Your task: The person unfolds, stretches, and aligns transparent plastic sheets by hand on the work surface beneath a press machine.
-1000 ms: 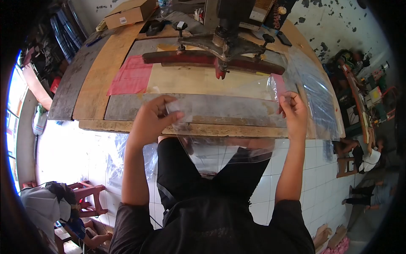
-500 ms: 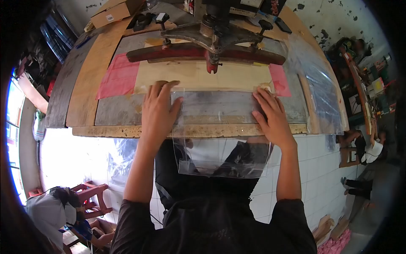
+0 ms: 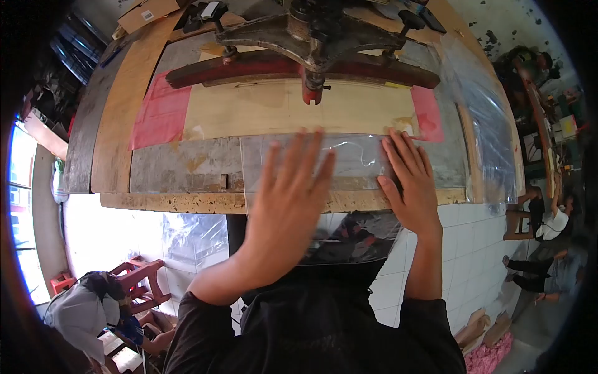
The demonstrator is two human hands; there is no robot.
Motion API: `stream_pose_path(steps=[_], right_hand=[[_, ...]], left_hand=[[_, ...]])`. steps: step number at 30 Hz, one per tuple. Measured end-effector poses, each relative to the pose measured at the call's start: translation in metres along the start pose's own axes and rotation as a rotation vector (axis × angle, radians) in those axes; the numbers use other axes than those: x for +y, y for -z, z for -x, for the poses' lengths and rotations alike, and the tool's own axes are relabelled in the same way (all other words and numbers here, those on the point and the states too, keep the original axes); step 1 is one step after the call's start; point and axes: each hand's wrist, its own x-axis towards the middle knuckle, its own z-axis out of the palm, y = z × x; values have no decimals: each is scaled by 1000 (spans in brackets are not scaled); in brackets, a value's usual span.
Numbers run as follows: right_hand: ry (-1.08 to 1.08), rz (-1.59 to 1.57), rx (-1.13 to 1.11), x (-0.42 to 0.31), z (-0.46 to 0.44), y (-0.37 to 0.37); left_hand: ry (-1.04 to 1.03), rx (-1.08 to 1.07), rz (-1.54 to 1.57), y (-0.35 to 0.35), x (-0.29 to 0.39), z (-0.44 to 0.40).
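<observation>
A clear plastic sheet (image 3: 352, 163) lies across the front of the work table, its near end hanging over the edge above my lap. Over the sheet's left half is my left hand (image 3: 288, 193), fingers stretched out and slightly blurred; whether it touches the plastic I cannot tell. My right hand (image 3: 411, 181) rests flat on the sheet's right edge, fingers extended toward the pale yellow strip (image 3: 261, 112). Beyond the strip, a red-edged press bar (image 3: 249, 70) hangs from a dark metal arm (image 3: 317, 37).
Pink patches (image 3: 161, 112) flank the strip. A stack of clear plastic (image 3: 489, 137) lies at the table's right. One person (image 3: 87, 311) sits low at the left, and others are at the right. A cardboard box (image 3: 146, 14) stands at the back left.
My left hand has moved right, from the sheet's left edge to over its middle. My right hand stays at the right edge. The view has shifted slightly closer to the press.
</observation>
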Motion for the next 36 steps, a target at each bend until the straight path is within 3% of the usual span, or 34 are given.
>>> stream_pose_path(steps=[2,6,21,28,33,36], right_hand=[[2,-12,5,0,-1,-1],[-3,-16,10,3,-1,-1],[19,123,-134,9,1,9],[-28,243,-94,-22,-2,6],[212,-71,-59,-76,-13,-22],[193,-98,-64,-74,-11,-21]], left_hand=[[-56,-18,381,-24,18,-2],[39,-5,424,-43,12,3],[117,-20,365,-36,-21,33],[95,4,347,-39,-18,35],[95,11,273,-37,-17,36],[110,21,270,-35,-20,37]])
